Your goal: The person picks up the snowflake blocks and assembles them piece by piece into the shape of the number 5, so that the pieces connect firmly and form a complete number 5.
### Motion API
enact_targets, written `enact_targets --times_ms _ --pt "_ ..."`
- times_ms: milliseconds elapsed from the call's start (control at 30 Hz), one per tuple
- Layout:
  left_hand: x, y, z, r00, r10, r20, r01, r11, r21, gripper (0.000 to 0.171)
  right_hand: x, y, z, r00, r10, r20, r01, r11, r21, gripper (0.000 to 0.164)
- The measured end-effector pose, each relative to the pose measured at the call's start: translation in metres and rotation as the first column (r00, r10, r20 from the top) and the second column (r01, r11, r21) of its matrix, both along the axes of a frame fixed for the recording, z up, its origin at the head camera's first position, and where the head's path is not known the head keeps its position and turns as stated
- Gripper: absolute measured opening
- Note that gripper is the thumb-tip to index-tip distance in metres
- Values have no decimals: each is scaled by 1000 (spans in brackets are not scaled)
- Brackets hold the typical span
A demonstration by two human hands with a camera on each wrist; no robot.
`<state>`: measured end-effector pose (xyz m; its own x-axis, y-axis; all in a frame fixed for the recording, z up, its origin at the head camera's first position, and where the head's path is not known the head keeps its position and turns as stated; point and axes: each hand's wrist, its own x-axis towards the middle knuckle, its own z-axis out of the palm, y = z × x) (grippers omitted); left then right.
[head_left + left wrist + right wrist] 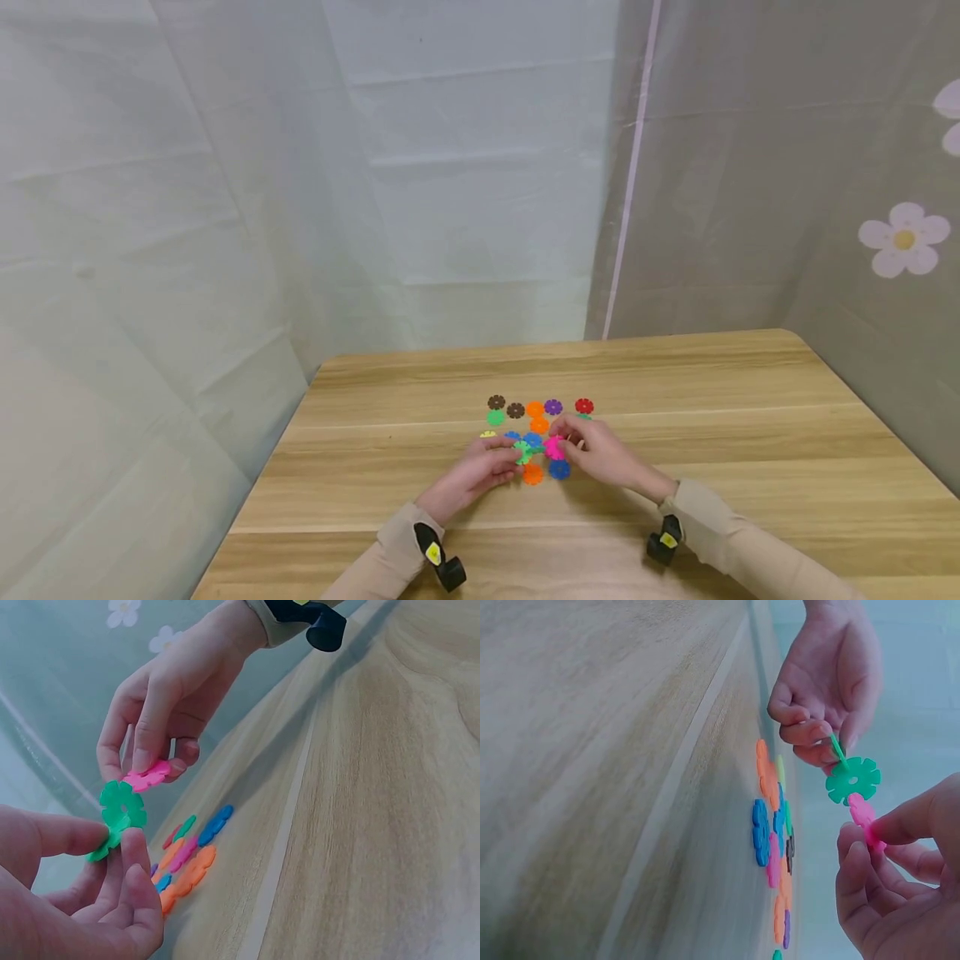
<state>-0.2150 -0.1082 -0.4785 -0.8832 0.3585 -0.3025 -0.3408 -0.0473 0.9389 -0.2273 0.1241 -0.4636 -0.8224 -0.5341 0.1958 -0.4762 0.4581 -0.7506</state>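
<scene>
My left hand (480, 471) pinches a piece of green notched plastic discs (122, 806) between thumb and fingers. In the right wrist view, one green disc (853, 780) faces the camera, and another sits edge-on at an angle to it, in the left fingers. My right hand (603, 452) pinches a pink notched disc (555, 447) by its edge. The pink disc's rim meets the rim of the green disc; whether their slots are engaged I cannot tell. Both hands are held just above the loose discs.
Loose notched discs lie on the wooden table (375, 492) around the hands: orange (532, 475), dark blue (559, 469), brown (497, 402), purple (553, 407), red (584, 406) and several others. Pale curtains (480, 183) hang behind the table.
</scene>
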Motion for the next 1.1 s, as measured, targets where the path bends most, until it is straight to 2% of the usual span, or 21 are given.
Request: enact_targets --times_ms 167,300,400,500,633,700,800,867,1100 --pt "-1 3 0 1000 6 -14 -7 1000 -12 45 0 -1 1 1000 7 -1 -7 1000 -11 13" --pt "2 5 2 996 35 -87 -37 999 -25 36 0 -1 2 999 -15 33 17 998 -56 16" --pt "3 7 4 983 72 -168 -81 996 -44 27 1 -1 3 997 -43 60 48 996 -79 12" --pt "4 8 7 955 91 -283 -121 988 -93 20 3 -1 6 999 -37 31 39 997 -69 8" --pt "6 10 12 899 75 -432 -168 969 -181 15 7 -2 11 998 -1 -59 -2 999 -50 7" --pt "7 11 15 876 60 -479 -182 960 -213 13 7 -3 13 995 6 -103 -12 999 -50 8" --pt "9 13 18 857 41 -514 -190 952 -239 10 7 -5 13 989 10 -144 -19 998 -60 11" --pt "10 13 18 853 36 -520 -190 951 -245 8 7 -6 12 987 10 -159 -20 998 -64 13" --pt "9 14 14 859 33 -511 -171 959 -225 6 5 -5 7 987 17 -159 -29 997 -74 15"
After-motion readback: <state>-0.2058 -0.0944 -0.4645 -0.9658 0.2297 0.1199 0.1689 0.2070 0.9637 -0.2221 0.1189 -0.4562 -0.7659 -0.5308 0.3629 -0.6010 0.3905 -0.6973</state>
